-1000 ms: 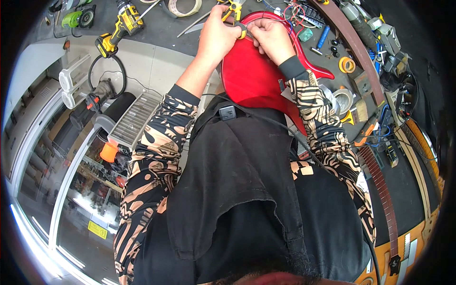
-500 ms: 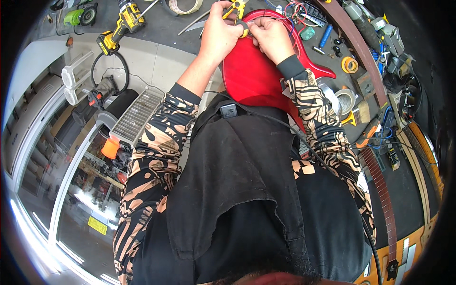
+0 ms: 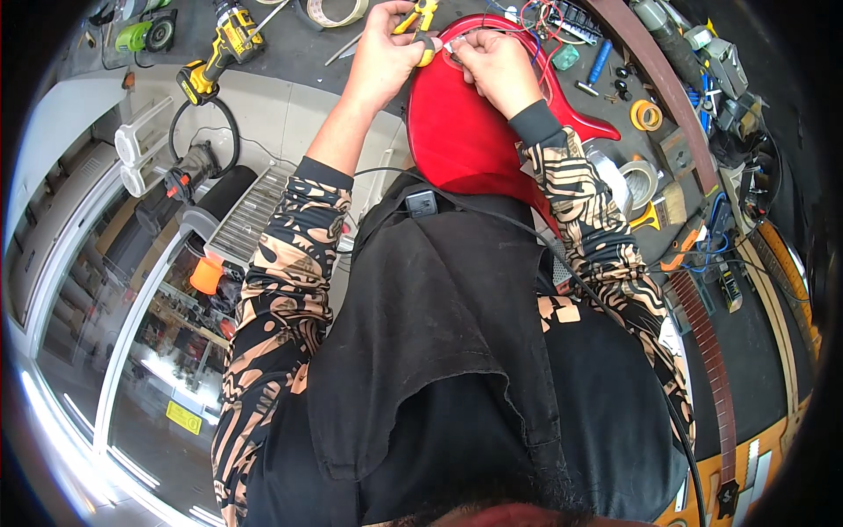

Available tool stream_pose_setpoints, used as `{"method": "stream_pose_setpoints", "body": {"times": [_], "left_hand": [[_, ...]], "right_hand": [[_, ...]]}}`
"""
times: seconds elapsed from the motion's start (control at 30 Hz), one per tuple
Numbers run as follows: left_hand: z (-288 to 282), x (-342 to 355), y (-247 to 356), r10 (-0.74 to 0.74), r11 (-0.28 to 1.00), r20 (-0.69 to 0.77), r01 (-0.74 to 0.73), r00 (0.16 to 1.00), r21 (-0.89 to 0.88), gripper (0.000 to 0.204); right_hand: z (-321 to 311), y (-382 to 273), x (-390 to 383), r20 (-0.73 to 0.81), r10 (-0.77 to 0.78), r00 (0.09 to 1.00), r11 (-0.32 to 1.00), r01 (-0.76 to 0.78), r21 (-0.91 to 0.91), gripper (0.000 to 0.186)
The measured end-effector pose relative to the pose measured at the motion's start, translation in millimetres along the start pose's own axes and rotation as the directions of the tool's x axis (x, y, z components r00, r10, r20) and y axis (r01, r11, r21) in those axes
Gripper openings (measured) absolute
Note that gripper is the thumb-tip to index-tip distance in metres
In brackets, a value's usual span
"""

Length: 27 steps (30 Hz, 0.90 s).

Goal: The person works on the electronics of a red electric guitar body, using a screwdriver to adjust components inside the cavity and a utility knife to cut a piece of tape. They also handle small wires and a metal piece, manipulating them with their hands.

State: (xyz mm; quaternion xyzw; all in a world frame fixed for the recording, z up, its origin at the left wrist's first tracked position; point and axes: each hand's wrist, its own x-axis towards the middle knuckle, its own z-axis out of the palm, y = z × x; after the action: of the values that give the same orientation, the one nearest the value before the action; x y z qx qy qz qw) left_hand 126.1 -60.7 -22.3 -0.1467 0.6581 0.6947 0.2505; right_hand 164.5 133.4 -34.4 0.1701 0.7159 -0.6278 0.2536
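A glossy red electric guitar body (image 3: 465,132) lies before me, its lower end close to my apron. My left hand (image 3: 392,48) is closed around a yellow-and-black pliers-like tool (image 3: 425,33), just off the guitar's far left edge. Over the far part of the body, my right hand (image 3: 496,66) pinches something small that its fingers mostly hide, perhaps a wire end. Thin red and blue wires (image 3: 546,18) run loosely beside that hand, past the guitar's far edge.
A yellow cordless drill (image 3: 215,53) and a green power tool (image 3: 147,33) lie at far left. Tape rolls (image 3: 646,116), a blue-handled tool (image 3: 599,66) and a brush (image 3: 669,204) lie at right. A fretted guitar neck (image 3: 707,360) stretches along the right. A black cable (image 3: 562,259) crosses my apron.
My left hand has moved left with the yellow tool, away from my right hand. The right hand stays over the guitar body, still pinching, with only a slight shift.
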Motion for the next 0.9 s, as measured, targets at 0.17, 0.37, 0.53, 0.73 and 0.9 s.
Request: {"method": "stream_pose_setpoints", "body": {"times": [0.17,0.37,0.53,0.73,0.9], "left_hand": [[5.6,-0.4,-1.7,-0.020,0.989,0.018,0.018,1.000,0.148,0.061],[6.3,-14.6,6.2,0.108,0.990,-0.097,-0.098,0.989,0.096,0.056],[-23.5,-77.1,40.6,0.083,0.982,-0.043,-0.075,0.996,0.175,0.053],[-11.9,-184.3,108.6,0.112,0.886,0.059,-0.126,0.992,0.446,0.047],[-26.6,-247.7,139.2,0.213,0.773,0.146,-0.258,0.966,0.580,0.055]], "right_hand": [[-0.1,-3.8,-1.2,0.016,-0.004,1.000,1.000,0.004,-0.003,0.031],[-7.1,-12.2,-7.9,0.005,0.030,1.000,0.999,-0.031,0.021,0.027],[-11.9,-43.1,-41.8,0.052,0.011,0.999,0.948,-0.027,0.317,0.024],[8.5,-115.5,-107.2,0.000,-0.116,0.993,0.847,0.099,0.521,0.022],[45.2,-165.8,-176.7,-0.044,-0.217,0.975,0.812,0.205,0.547,0.022]]}}
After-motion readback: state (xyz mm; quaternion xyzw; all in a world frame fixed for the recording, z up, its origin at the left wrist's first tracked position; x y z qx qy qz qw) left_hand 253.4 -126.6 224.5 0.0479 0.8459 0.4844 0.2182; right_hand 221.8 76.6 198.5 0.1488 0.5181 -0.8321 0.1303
